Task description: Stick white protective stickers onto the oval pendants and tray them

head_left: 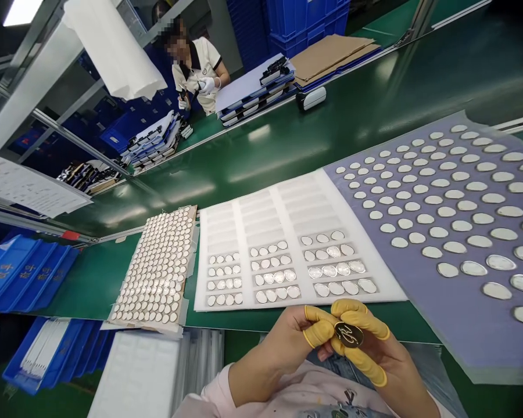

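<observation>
Close to my body I hold an oval black badge [348,335] with a gold rim and gold script on its face. My left hand [297,335], with yellow finger covers on thumb and forefinger, pinches its left edge. Around its top, right and lower sides are the yellow-covered fingers of my right hand [375,342]. The fingers hide part of the badge's rim. Just beyond my hands lies a white foam tray [392,284], where rows of pale oval pieces [346,288] sit in the slots of its nearer half.
On the right, a purple sheet [444,313] carries many spaced pale ovals. A board [186,284] densely covered with ovals lies left. Blue bins [21,278] stand far left. Across the green bench [261,154] are stacked folders [253,93], a black-and-white device [312,98] and a gloved co-worker [200,69].
</observation>
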A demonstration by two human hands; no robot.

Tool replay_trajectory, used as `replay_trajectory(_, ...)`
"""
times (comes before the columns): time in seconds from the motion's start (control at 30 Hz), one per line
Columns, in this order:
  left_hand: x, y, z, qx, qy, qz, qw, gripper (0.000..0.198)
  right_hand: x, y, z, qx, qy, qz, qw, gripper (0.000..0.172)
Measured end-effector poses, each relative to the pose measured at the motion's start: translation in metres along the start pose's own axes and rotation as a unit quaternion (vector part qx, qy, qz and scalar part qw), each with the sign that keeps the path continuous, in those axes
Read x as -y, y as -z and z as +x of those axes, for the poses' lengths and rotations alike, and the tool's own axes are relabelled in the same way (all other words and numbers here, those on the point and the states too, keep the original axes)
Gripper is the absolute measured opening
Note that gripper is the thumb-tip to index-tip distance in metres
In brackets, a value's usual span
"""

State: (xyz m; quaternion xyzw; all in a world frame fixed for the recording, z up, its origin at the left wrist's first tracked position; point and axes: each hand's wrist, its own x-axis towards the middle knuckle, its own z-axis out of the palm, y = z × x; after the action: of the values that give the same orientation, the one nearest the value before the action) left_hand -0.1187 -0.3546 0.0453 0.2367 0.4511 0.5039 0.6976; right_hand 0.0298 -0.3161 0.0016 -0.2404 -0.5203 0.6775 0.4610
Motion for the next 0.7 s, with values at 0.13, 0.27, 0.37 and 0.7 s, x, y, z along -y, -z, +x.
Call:
replay_trajectory(0.13,-0.005,-0.004,0.001,-0.017,0.031,-0.016,0.999,0.063,-0.005,0.004,-0.001,-0.011,0.014,-0.017,1.0,0.025)
replay_trajectory(0.27,-0.007,-0.004,0.002,-0.035,0.023,0.019,0.999,0.062,-0.016,0.015,-0.003,0.017,-0.028,-0.044,0.998,0.035)
replay_trajectory(0.37,-0.003,0.0,0.004,-0.048,-0.007,0.078,0.996,0.058,-0.015,0.02,0.0,0.019,-0.057,-0.061,0.996,0.03)
replay_trajectory(0.7,0.021,0.025,0.026,-0.099,-0.274,0.442,0.848,0.021,0.027,0.036,0.042,0.018,-0.161,-0.211,0.964,0.041)
